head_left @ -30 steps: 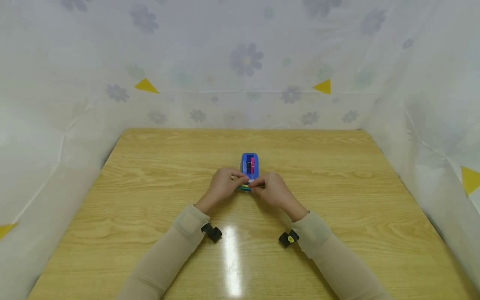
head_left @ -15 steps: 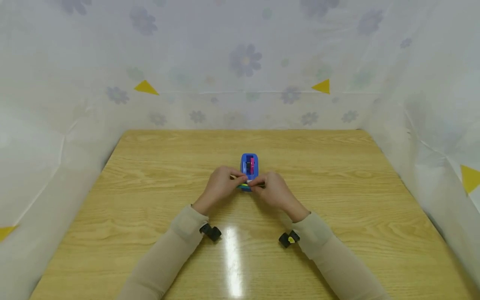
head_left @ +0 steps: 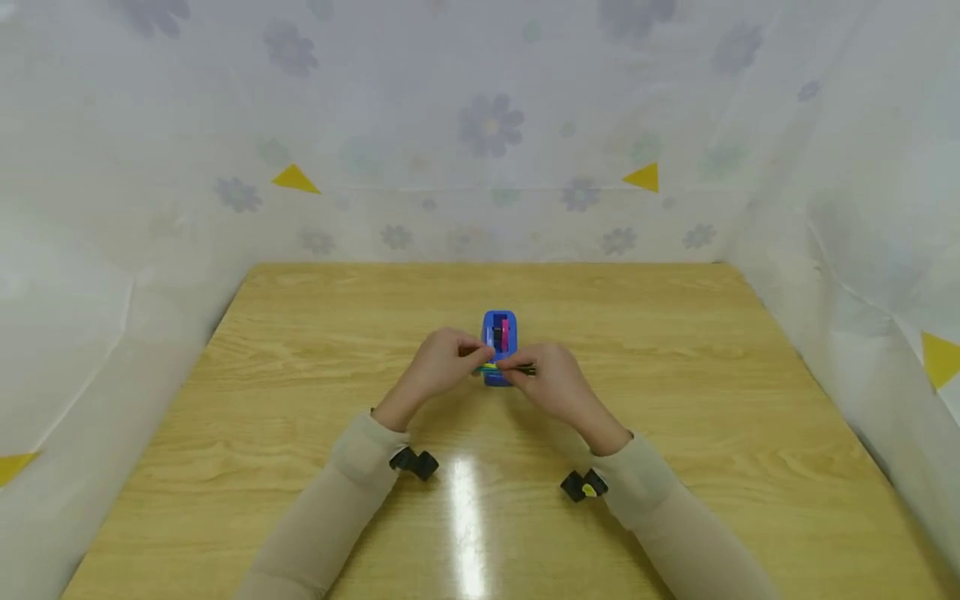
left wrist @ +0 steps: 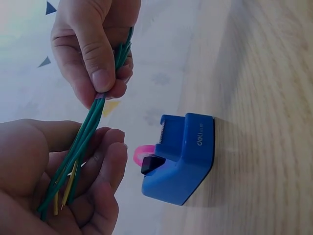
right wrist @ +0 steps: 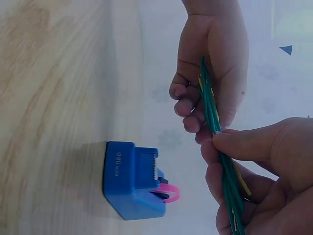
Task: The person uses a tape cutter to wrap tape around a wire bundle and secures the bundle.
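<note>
A bundle of green and yellow wires point(left wrist: 87, 128) spans between my two hands, in front of a blue tape dispenser point(head_left: 498, 321). My right hand point(head_left: 551, 379) pinches the bundle near its middle, thumb laid over a small shiny band, apparently tape point(right wrist: 218, 132). Around the other half curl the fingers of my left hand point(head_left: 442, 367), loosely, the wires running along its palm in the left wrist view. Bare tips show on some yellow wires. A pink roll point(right wrist: 169, 193) sits in the dispenser, whose serrated cutting edge faces my hands.
The dispenser stands on a wood-grain table point(head_left: 337, 333). White flower-patterned sheeting point(head_left: 420, 100) with yellow triangles encloses the back and sides. Black wrist cameras point(head_left: 415, 463) sit at both cuffs.
The left wrist has drawn slightly left and the right wrist slightly right and down. More of the wire bundle shows at the right hand; both hands stay close together before the dispenser.
</note>
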### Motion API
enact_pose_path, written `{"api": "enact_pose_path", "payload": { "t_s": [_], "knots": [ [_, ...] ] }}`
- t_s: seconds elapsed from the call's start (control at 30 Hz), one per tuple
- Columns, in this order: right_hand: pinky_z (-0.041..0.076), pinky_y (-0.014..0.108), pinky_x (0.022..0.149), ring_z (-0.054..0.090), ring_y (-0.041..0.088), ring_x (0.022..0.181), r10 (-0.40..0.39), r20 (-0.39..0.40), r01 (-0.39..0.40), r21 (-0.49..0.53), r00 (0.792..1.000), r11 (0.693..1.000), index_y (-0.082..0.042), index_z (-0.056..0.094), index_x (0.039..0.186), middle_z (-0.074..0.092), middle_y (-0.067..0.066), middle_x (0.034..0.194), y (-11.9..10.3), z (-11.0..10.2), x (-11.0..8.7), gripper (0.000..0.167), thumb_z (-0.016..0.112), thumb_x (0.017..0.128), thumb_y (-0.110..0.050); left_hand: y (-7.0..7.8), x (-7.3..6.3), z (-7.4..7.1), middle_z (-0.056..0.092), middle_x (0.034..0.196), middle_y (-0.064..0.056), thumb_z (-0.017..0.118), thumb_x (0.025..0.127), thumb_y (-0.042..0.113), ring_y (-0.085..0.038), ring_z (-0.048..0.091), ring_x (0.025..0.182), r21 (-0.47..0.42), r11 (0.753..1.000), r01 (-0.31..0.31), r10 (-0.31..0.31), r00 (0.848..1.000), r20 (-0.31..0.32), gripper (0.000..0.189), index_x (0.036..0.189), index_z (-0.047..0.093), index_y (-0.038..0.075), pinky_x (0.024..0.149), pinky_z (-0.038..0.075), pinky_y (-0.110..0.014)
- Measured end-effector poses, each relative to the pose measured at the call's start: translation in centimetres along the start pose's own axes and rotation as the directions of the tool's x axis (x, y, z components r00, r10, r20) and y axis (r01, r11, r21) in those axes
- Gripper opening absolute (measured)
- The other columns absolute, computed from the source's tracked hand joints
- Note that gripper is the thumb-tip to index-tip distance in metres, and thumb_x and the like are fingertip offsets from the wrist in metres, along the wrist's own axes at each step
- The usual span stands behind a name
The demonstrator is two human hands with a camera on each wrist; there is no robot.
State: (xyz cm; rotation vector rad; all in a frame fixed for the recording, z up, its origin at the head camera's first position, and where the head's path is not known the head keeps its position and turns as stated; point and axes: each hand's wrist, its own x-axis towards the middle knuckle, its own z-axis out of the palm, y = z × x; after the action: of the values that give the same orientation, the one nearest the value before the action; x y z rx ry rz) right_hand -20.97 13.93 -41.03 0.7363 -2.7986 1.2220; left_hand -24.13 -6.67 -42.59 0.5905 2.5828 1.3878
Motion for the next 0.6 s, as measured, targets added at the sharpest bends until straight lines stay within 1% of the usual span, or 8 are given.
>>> {"api": "enact_pose_path", "payload": {
  "t_s": [0.07,0.13,0.2,0.33,0.43,0.57,0.6],
  "knots": [
    [0.057,0.034,0.075,0.07,0.02,0.092,-0.01,-0.011,0.01,0.003,1.0,1.0,-0.005,0.079,0.103,0.074,0.006,0.101,-0.3,-0.2,-0.1,0.014,0.07,0.092,-0.005,0.3,-0.1,-0.2,0.074,0.091,-0.008,0.06,0.101,0.031,-0.029,0.069,0.08,-0.028,1.0,-0.005,0.006,1.0,0.016,0.026,0.096,0.079,0.014,0.065,0.051,-0.035],
    [0.057,0.035,0.077,0.07,0.019,0.092,-0.014,-0.02,0.014,0.01,1.0,1.0,-0.006,0.079,0.104,0.074,0.005,0.101,-0.6,-0.4,-0.3,0.014,0.07,0.092,-0.006,0.6,-0.3,-0.4,0.074,0.09,-0.01,0.058,0.102,0.031,-0.029,0.069,0.078,-0.046,0.999,-0.009,0.01,1.0,0.025,0.026,0.095,0.078,0.015,0.062,0.049,-0.035],
    [0.057,0.035,0.077,0.07,0.019,0.093,-0.017,-0.029,0.017,0.023,0.999,1.0,-0.006,0.079,0.104,0.074,0.005,0.102,-0.9,-0.6,-0.5,0.015,0.07,0.092,-0.007,1.0,-0.5,-0.6,0.073,0.088,-0.008,0.057,0.102,0.031,-0.025,0.068,0.076,-0.051,0.999,-0.014,0.015,1.0,0.023,0.026,0.094,0.078,0.016,0.06,0.048,-0.034],
    [0.057,0.036,0.076,0.07,0.019,0.092,-0.04,-0.051,0.041,0.031,0.998,0.999,-0.007,0.079,0.105,0.074,0.005,0.102,-1.7,-1.2,-0.8,0.015,0.071,0.092,-0.007,1.9,-0.9,-0.9,0.071,0.08,-0.001,0.056,0.102,0.032,-0.016,0.064,0.07,-0.036,0.999,-0.03,0.031,0.999,0.009,0.027,0.094,0.077,0.018,0.058,0.045,-0.033],
    [0.057,0.036,0.074,0.07,0.018,0.09,-0.072,-0.075,0.073,0.013,0.995,0.997,-0.007,0.079,0.104,0.074,0.004,0.1,-2.3,-1.6,-1.0,0.014,0.071,0.092,-0.007,2.5,-1.1,-1.1,0.069,0.077,0.001,0.055,0.103,0.033,-0.016,0.063,0.069,-0.038,0.998,-0.045,0.045,0.999,0.0,0.029,0.093,0.077,0.017,0.057,0.044,-0.033],
    [0.057,0.034,0.074,0.07,0.015,0.087,-0.107,-0.1,0.105,-0.02,0.989,0.994,-0.008,0.08,0.101,0.074,0.002,0.096,-2.9,-2.1,-1.1,0.013,0.072,0.091,-0.007,3.3,-1.6,-1.5,0.07,0.078,-0.003,0.054,0.103,0.033,-0.017,0.063,0.07,-0.05,0.997,-0.066,0.066,0.998,-0.007,0.032,0.092,0.076,0.013,0.056,0.043,-0.034],
    [0.057,0.033,0.074,0.069,0.015,0.087,-0.116,-0.105,0.114,-0.026,0.988,0.993,-0.009,0.08,0.101,0.074,0.002,0.095,-3.1,-2.2,-1.1,0.013,0.072,0.091,-0.007,3.6,-1.8,-1.6,0.069,0.078,-0.002,0.054,0.103,0.033,-0.017,0.063,0.07,-0.049,0.996,-0.072,0.072,0.997,-0.011,0.032,0.092,0.076,0.013,0.056,0.043,-0.034]
  ]
}}
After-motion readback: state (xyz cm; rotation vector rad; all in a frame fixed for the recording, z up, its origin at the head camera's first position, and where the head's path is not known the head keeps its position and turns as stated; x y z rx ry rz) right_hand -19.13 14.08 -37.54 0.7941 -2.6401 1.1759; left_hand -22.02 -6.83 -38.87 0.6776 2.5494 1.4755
